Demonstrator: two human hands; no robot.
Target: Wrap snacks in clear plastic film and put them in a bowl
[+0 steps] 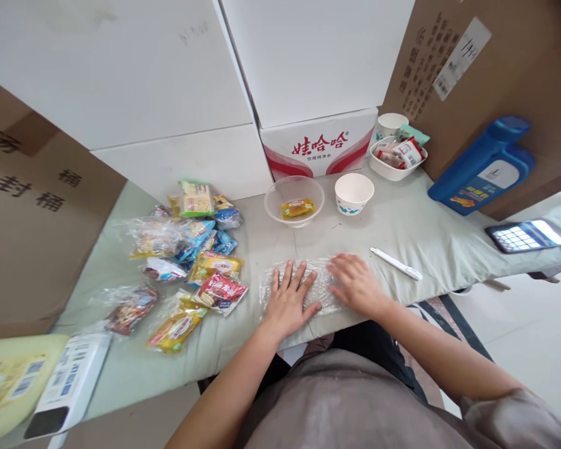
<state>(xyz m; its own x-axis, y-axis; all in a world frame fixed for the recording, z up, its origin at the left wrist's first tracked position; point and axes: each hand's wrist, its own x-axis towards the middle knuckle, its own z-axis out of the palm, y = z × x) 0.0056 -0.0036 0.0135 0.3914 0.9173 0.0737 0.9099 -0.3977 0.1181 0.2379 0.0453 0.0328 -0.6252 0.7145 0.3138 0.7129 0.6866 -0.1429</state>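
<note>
A crinkled sheet of clear bubble wrap (325, 288) lies flat near the front edge of the cloth-covered surface. My left hand (290, 299) presses on its left part, palm down with fingers spread. On its right part rests my right hand (358, 284), fingers stretched out and slightly blurred. Beyond the sheet stands a clear plastic bowl (273, 202) with a yellow snack packet (297, 208) in it. A white paper cup (354, 194) is just right of the bowl. To the right of my right hand lies a white utility knife (395, 263).
Several snack packets, among them a red one (220, 292), are heaped at left. A white tub (395, 169) of packets, a blue bottle (484, 165) and a phone (526, 236) are at right. White boxes (320, 146) wall the back; cardboard cartons (477, 75) flank both sides.
</note>
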